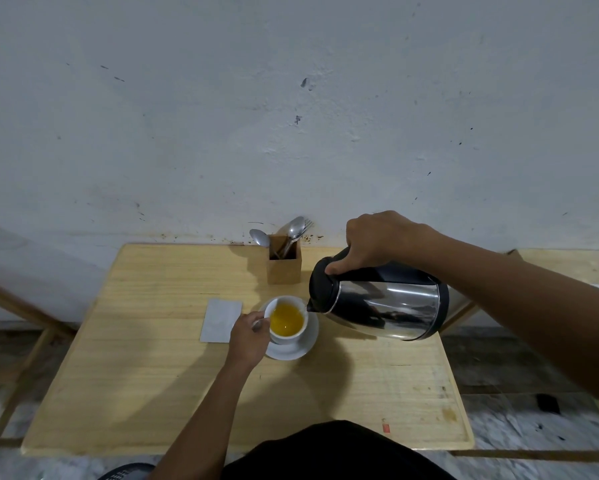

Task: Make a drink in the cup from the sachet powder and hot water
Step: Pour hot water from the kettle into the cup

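Observation:
A white cup (284, 336) stands on a white saucer (310, 344) near the middle of the wooden table (152, 386). Orange-yellow liquid (287, 323) fills part of the cup. My left hand (247, 337) grips the cup at its left side, where the handle is hidden. My right hand (377, 242) holds a steel kettle (388, 306) with a black lid by its top handle. The kettle is tipped left, its spout just over the cup's right rim. A pale flat sachet (220, 320) lies on the table left of the cup.
A wooden holder (284, 263) with spoons and a fork stands at the table's back edge by the white wall. Wooden frames flank the table on both sides. A small red mark (385, 427) sits near the front right edge.

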A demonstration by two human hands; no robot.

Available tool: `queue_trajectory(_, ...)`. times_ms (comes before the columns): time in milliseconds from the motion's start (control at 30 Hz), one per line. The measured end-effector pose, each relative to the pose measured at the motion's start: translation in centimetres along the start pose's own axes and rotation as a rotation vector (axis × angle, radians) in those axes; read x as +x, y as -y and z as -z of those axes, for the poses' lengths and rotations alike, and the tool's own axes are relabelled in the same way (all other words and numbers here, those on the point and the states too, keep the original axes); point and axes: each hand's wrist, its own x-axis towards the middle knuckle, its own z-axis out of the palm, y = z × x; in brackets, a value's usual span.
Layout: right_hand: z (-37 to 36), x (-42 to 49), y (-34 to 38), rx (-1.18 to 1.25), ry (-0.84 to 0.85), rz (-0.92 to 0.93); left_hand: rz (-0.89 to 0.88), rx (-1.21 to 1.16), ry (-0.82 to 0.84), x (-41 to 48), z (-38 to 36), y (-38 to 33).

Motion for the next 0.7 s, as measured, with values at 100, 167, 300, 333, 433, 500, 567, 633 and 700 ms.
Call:
queue_trajectory(100,-0.6,-0.3,-0.8,0.028,-0.04,0.014,0.006,-0.006,-0.007,-0.1,-0.1,0.0)
queue_trajectory(167,-1.2,-0.6,-1.6,0.056,-0.071,0.007,0.003,-0.015,-0.015,-0.2,-0.1,0.0)
queue_trajectory(300,-2.9,-1.2,-4.1,0.171,-0.166,-0.037,-0.02,-0.012,-0.062,-0.6,-0.4,-0.4)
queue_trajectory(333,-3.4,-1.4,-4.8,0.207,-0.195,-0.049,-0.024,-0.007,-0.078,-0.7,-0.5,-0.5)
queue_trajectory(433,-5.2,-2.3,-7.3,0.351,-0.299,-0.076,-0.014,-0.024,-0.114,-0.8,-0.9,-0.8)
queue_trajectory(500,-6.6,-2.8,-9.1,0.496,-0.394,-0.101,0.003,-0.031,-0.154,-0.9,-1.3,-0.9)
queue_trajectory(567,-7.8,-3.1,-10.7,0.632,-0.47,-0.125,0.035,-0.051,-0.179,-0.9,-1.6,-0.8)
queue_trajectory(633,-8.7,-3.3,-12.2,0.749,-0.543,-0.139,0.055,-0.05,-0.204,-0.8,-2.1,-0.7)
queue_trajectory(700,-9.6,-3.4,-13.3,0.857,-0.616,-0.165,0.071,-0.062,-0.241,-0.7,-2.5,-0.6)
